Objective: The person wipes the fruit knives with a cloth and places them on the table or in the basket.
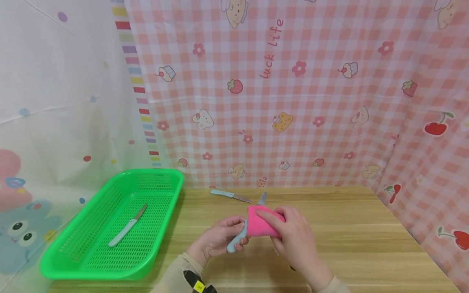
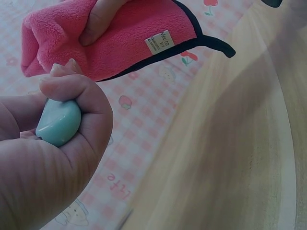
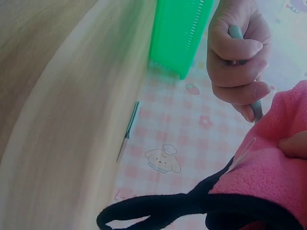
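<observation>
Left hand [image 1: 220, 237] grips a pale-handled knife [image 1: 236, 242] by its handle; right hand [image 1: 296, 236] pinches a pink cloth [image 1: 261, 224] over the middle of the blade. That held knife's long axis slants forward and slightly rightward from the left hand, its tip showing beyond the cloth. Ahead of the left hand lies a second knife [image 1: 230, 196], handle leftward; farther left, a green basket [image 1: 99, 275] holds a third knife [image 1: 128, 227].
</observation>
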A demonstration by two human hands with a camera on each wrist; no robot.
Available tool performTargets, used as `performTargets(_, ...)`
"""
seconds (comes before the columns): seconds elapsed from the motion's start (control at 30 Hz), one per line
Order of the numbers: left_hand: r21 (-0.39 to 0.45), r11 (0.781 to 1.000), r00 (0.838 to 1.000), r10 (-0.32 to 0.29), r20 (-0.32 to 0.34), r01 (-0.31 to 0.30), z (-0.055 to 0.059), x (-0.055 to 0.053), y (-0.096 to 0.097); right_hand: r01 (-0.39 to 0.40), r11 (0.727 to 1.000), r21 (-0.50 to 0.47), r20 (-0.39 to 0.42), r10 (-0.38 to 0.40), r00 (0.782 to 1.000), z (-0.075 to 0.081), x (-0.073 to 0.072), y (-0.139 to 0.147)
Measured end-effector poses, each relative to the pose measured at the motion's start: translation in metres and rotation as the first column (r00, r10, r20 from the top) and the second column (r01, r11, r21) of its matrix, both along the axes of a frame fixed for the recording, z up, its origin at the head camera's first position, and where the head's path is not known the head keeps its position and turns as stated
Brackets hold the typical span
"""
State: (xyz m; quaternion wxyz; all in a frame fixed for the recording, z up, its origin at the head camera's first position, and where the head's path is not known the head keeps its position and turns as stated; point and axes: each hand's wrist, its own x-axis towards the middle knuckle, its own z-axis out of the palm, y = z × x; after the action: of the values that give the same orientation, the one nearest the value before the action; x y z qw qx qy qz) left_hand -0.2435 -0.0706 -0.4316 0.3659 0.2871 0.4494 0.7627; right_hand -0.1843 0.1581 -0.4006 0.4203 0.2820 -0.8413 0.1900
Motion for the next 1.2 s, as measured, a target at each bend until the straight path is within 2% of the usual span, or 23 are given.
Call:
performTargets(0.37,-0.011,1.000,1.000,0.008,0.022,-0.007,-0.001,0.003,0.002,0.018,1.000,0.011,0.039,-0.018,0.999,-0.004,-0.002,-0.002)
performTargets(0.7,-0.030,0.999,1.000,0.029,0.005,-0.029,-0.002,0.003,0.002,0.048,0.999,-0.001,0.047,-0.047,0.998,-0.007,-0.007,-0.003)
performTargets(0.97,-0.034,0.999,0.999,0.023,-0.036,-0.024,-0.007,0.002,0.000,0.082,0.996,-0.035,0.037,-0.081,0.996,-0.007,-0.014,0.000)
performTargets(1.2,-0.047,0.999,1.000,0.019,-0.016,-0.019,-0.004,0.004,-0.001,0.118,0.991,-0.057,0.045,-0.115,0.992,-0.006,-0.020,0.005)
